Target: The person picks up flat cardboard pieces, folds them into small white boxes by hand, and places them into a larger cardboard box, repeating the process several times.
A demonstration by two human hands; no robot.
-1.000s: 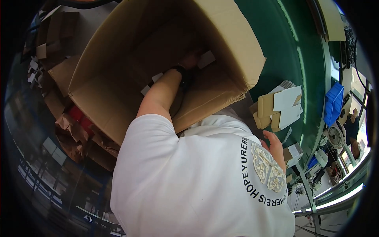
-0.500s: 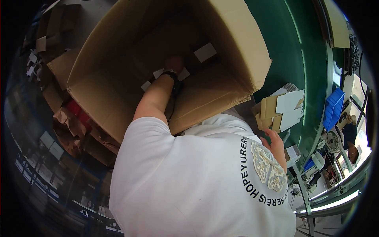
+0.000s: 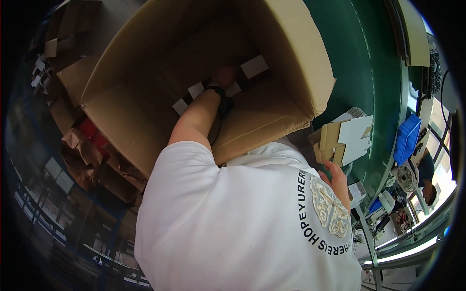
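Note:
My left hand (image 3: 224,77) is deep inside a large brown cardboard box (image 3: 262,114), near its bottom. Shadow hides its fingers, and a dark band circles the wrist. Around it lie white cartons: one (image 3: 196,90) beside the wrist, another (image 3: 180,106) closer to me, and a third (image 3: 254,66) beyond the hand to the right. My right hand (image 3: 337,180) is low at the right, by the edge of the green table, fingers parted and slightly bent. Just above its fingertips sits an unfolded white-and-brown carton (image 3: 352,138); contact between them is unclear.
The green tabletop (image 3: 347,53) runs along the right, with a blue bin (image 3: 407,138) and a white fan (image 3: 407,177) beyond it. Crumpled brown paper (image 3: 82,150) and cardboard are at the left. Another person (image 3: 427,177) is at the far right.
My left hand has shifted slightly right and farther into the large box. My right hand stays almost where it was beside the unfolded carton.

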